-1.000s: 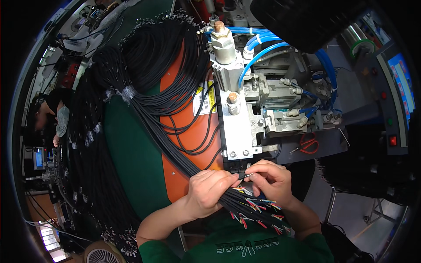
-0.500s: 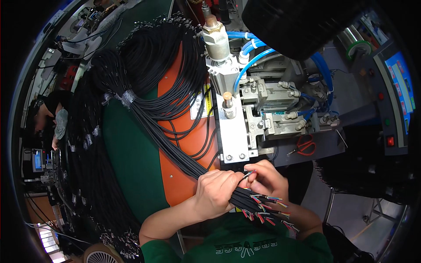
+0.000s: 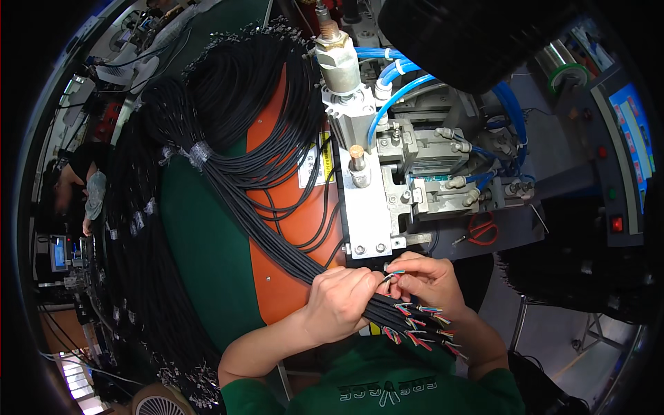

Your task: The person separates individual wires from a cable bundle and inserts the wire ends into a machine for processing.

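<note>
My left hand (image 3: 339, 304) is closed round a bundle of black cables (image 3: 280, 252) close to its ends. Beyond that grip the stripped cable ends (image 3: 418, 325) fan out to the right, showing red, white, blue and yellow wires. My right hand (image 3: 432, 283) is closed, with thumb and forefinger at the small coloured wires (image 3: 394, 274) of one cable end. That end sticks out beside my left thumb, just below the front of a metal pneumatic press (image 3: 368, 221). My right hand's lower fingers are partly hidden behind the cables.
A clear wrap (image 3: 200, 156) ties the bundle farther back, on an orange and green table (image 3: 200, 228). More black cables (image 3: 235, 90) lie coiled behind. Red-handled scissors (image 3: 482, 229) rest right of the press. A control panel with a screen (image 3: 629, 131) stands at far right; another person's arm (image 3: 91, 197) shows at far left.
My right hand has shifted slightly right and its fingers have moved, so the coloured wires it handles show more plainly. My left hand keeps its hold, almost unmoved.
</note>
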The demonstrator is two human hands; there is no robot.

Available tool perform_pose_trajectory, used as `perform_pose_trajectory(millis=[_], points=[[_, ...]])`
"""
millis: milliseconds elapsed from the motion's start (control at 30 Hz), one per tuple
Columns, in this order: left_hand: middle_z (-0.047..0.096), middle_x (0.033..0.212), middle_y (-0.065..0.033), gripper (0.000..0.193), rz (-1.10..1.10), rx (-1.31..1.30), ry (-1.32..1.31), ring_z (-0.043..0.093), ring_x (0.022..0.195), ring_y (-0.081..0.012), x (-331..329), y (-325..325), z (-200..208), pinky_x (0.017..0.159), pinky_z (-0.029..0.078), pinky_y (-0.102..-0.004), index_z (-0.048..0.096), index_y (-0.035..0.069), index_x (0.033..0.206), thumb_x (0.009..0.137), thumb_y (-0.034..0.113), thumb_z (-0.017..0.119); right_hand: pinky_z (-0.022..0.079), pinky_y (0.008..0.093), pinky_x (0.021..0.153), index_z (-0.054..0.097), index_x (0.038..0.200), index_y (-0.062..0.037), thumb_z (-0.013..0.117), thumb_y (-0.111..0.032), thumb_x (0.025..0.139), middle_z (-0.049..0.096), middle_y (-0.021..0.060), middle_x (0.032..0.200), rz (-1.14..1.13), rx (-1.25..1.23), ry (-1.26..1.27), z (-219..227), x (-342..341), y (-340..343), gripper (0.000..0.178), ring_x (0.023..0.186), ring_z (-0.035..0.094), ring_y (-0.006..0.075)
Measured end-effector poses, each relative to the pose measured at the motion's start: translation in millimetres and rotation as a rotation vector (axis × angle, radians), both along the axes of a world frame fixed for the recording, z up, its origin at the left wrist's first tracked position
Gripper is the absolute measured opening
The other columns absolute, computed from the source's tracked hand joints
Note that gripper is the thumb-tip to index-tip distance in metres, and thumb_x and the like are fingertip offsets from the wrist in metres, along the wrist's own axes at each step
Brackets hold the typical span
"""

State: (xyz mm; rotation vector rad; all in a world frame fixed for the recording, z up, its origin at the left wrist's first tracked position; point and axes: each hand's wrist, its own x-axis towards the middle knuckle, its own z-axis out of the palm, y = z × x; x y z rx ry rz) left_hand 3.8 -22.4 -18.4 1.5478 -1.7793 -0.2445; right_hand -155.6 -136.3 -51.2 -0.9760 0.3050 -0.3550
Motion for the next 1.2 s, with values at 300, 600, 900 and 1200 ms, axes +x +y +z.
perform_pose_trajectory(millis=[300, 600, 900, 1200], points=[[0.055, 0.064, -0.0034, 0.028, -0.066, 0.043, 0.070, 0.055, 0.050, -0.0196, 3.4, -0.5, -0.8, 0.046, 0.039, -0.0316, 0.056, 0.004, 0.085, 0.070, 0.018, 0.074, 0.047, 0.0198, 0.055, 0.066, 0.104, 0.0045, 0.058, 0.002, 0.089, 0.062, 0.0093, 0.090, 0.008, -0.091, 0.038, 1.0, 2.5, -7.1, 0.017, 0.070, 0.062, 0.0102], [0.054, 0.075, -0.0064, 0.032, 0.069, 0.072, -0.277, 0.055, 0.062, -0.0190, -3.3, 6.4, 5.6, 0.053, 0.044, -0.0309, 0.061, -0.002, 0.098, 0.069, 0.010, 0.064, 0.049, 0.0318, 0.050, 0.060, 0.076, -0.0045, 0.066, -0.006, 0.073, 0.056, 0.0058, 0.076, -0.268, -1.437, 0.361, 16.5, 12.3, 0.7, 0.007, 0.057, 0.060, 0.0213], [0.050, 0.081, -0.0062, 0.040, -0.034, 0.215, -0.289, 0.053, 0.067, -0.0192, 0.2, 6.5, 14.8, 0.057, 0.046, -0.0300, 0.060, -0.001, 0.110, 0.071, 0.007, 0.059, 0.049, 0.0350, 0.051, 0.059, 0.080, -0.0023, 0.064, -0.006, 0.076, 0.056, 0.0084, 0.078, -0.230, -1.293, 0.358, 8.1, 9.0, 4.3, 0.007, 0.058, 0.061, 0.0251], [0.046, 0.079, -0.0059, 0.039, -0.048, 0.248, -0.377, 0.051, 0.068, -0.0171, -5.3, 8.1, 21.9, 0.055, 0.047, -0.0275, 0.059, -0.006, 0.111, 0.074, 0.005, 0.058, 0.049, 0.0338, 0.051, 0.060, 0.084, -0.0011, 0.063, -0.005, 0.079, 0.057, 0.0087, 0.078, -0.291, -1.313, 0.329, 8.2, 10.5, 8.1, 0.007, 0.058, 0.061, 0.0246]])
